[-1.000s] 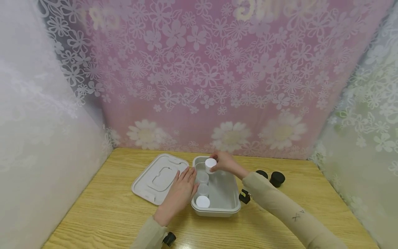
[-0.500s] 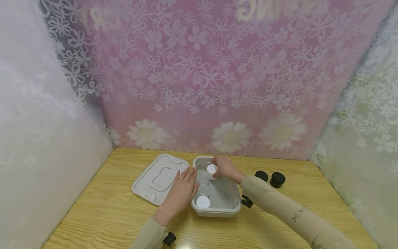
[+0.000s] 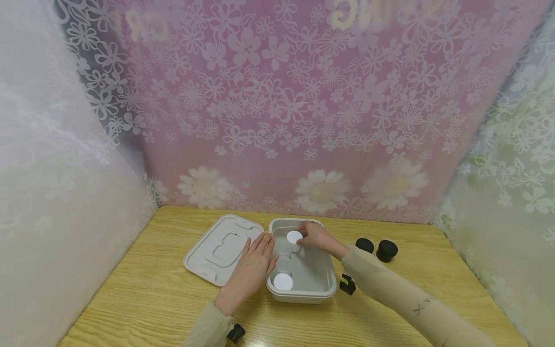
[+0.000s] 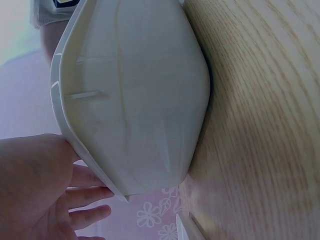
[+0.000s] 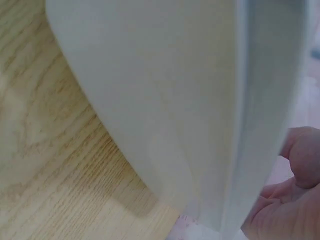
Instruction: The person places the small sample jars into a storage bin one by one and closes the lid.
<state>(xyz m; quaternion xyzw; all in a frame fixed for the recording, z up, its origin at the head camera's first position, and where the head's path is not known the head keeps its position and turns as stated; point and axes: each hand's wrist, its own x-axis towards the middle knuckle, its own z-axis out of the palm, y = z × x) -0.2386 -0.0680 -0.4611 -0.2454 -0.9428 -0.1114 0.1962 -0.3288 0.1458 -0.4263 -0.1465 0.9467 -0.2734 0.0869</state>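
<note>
A pale grey plastic bin [image 3: 309, 270] stands uncovered in mid-table. Over its far left part, my right hand [image 3: 320, 237] grips a small white-lidded jar [image 3: 294, 238] between thumb and fingers. Another white-lidded jar [image 3: 283, 281] sits in the near left corner. Between the two are clear, round-topped containers [image 3: 284, 264] in a row along the left wall. My left hand [image 3: 251, 267] rests on the bin's left rim with its fingers extended. Seen from the left wrist, that hand [image 4: 42, 187] touches the rim beside the outer wall [image 4: 145, 100]. From the right wrist, the bin wall [image 5: 165, 110] hides the jar.
Left of the bin, its flat pale lid [image 3: 221, 253] lies on the wooden table [image 3: 151, 289]. Two black round lidded pots [image 3: 387, 250] stand to the right, one partly behind the right sleeve [image 3: 390, 289]. A floral curtain [image 3: 260, 120] hangs behind.
My right hand has brought the white-lidded jar slightly nearer and lower in the bin. The hand's grip has shifted a little to the right. My left hand stays in place.
</note>
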